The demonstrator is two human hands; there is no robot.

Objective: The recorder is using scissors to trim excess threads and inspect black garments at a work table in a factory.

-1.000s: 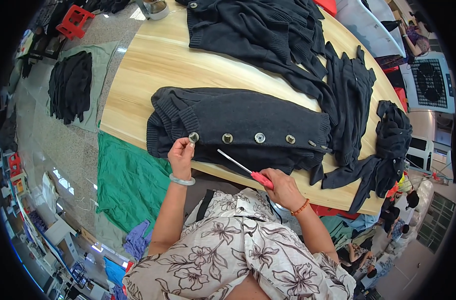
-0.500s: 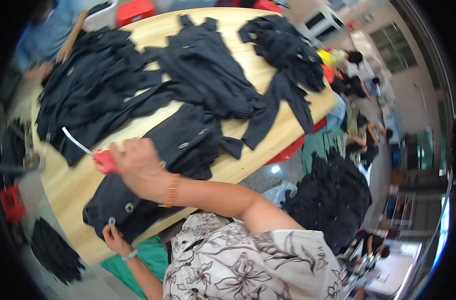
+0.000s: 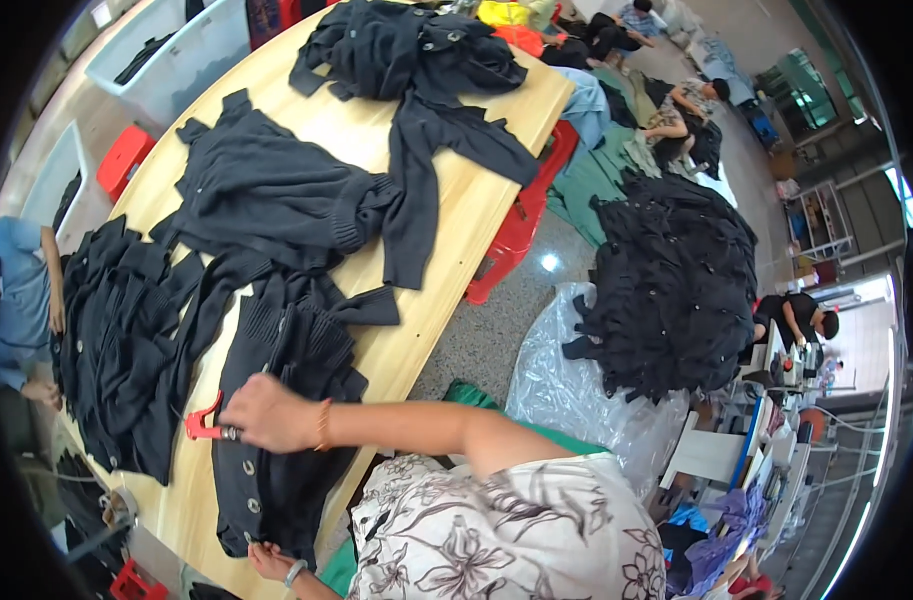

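A dark knitted cardigan (image 3: 301, 490) with round buttons and a ribbed edge lies folded along the near side of the wooden table (image 3: 456, 250). At the end closest to me, my left hand (image 3: 269, 560) pinches its edge near a button (image 3: 254, 537). My right hand (image 3: 271, 412) is closed around a red-handled tool (image 3: 204, 420) above the buttoned front. The tool's red part sticks out to the left of my fist; its exact kind cannot be made out.
More dark knitwear (image 3: 276, 195) covers the table, with piles at left (image 3: 126, 350) and far end (image 3: 406, 50). A co-worker in a blue shirt (image 3: 21, 290) is at the left edge. A dark garment heap (image 3: 671, 290) lies right, beside clear plastic (image 3: 556, 370). Red stools (image 3: 521, 225) stand near.
My view has swung to the right, so the table appears turned and shifted left. The white strip extending from the red tool no longer shows. My left hand still pinches the cardigan edge.
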